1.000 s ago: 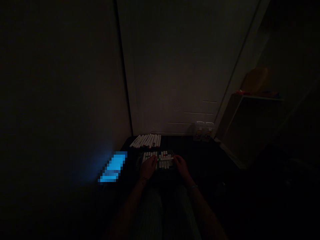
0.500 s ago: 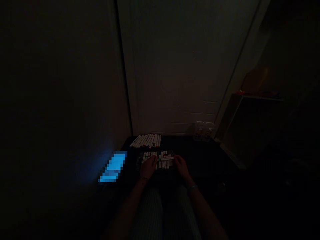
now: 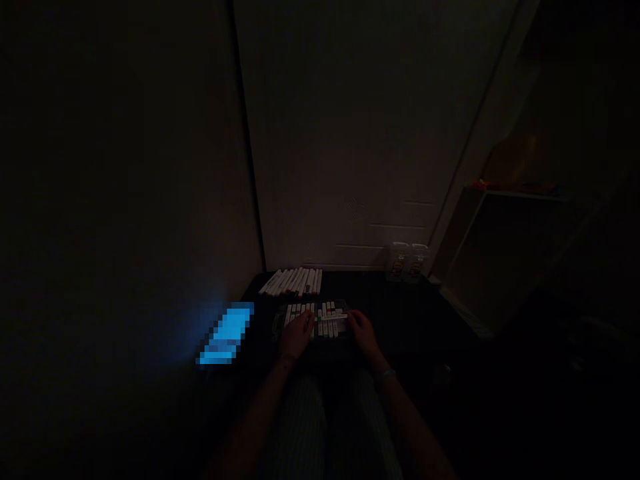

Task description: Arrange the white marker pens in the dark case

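Note:
In the dim head view, a white marker (image 3: 332, 317) with a green band near its left end lies crosswise between my hands. My left hand (image 3: 299, 331) has its fingers closed at the marker's left end. The fingers of my right hand (image 3: 361, 329) pinch its right end. Beneath it is a clear case (image 3: 276, 328) with several white markers (image 3: 329, 329) standing side by side in two groups, some with green or red marks. My left hand covers part of the left group.
Behind the case, more white markers (image 3: 295, 282) lie in a fanned row on the dark table (image 3: 400, 320). Two clear cases (image 3: 407, 263) stand at the back right. A glowing, blurred-out screen (image 3: 227, 335) is at the left. A shelf (image 3: 525, 193) rises at the right.
Hardly anything differs. Both hands and the marker between them stay in nearly the same place; the picture is slightly darker.

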### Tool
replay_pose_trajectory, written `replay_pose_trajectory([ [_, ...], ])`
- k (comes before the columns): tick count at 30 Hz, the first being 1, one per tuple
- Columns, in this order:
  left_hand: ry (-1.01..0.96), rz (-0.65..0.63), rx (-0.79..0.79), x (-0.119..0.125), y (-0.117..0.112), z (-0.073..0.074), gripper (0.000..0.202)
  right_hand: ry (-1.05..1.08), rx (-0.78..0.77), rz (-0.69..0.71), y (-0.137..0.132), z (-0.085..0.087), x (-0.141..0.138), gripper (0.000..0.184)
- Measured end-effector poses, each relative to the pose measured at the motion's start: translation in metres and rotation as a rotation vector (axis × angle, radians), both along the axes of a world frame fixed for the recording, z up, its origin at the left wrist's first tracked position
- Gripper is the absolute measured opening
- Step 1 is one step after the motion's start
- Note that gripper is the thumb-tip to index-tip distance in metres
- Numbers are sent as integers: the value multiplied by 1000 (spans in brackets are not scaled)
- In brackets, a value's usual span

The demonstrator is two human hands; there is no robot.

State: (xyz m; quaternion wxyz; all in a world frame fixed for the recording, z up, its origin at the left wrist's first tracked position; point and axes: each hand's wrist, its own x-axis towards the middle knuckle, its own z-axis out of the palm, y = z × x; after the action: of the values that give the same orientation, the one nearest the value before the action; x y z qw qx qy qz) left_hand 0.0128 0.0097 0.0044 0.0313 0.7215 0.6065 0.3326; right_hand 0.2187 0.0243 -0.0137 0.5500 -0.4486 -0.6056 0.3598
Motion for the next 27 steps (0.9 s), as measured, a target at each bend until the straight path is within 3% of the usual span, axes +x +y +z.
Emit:
replay_pose_trajectory([
  [27,8,20,-13,1,1,-1,29,3,-17,-14,-5,9,-2,31],
])
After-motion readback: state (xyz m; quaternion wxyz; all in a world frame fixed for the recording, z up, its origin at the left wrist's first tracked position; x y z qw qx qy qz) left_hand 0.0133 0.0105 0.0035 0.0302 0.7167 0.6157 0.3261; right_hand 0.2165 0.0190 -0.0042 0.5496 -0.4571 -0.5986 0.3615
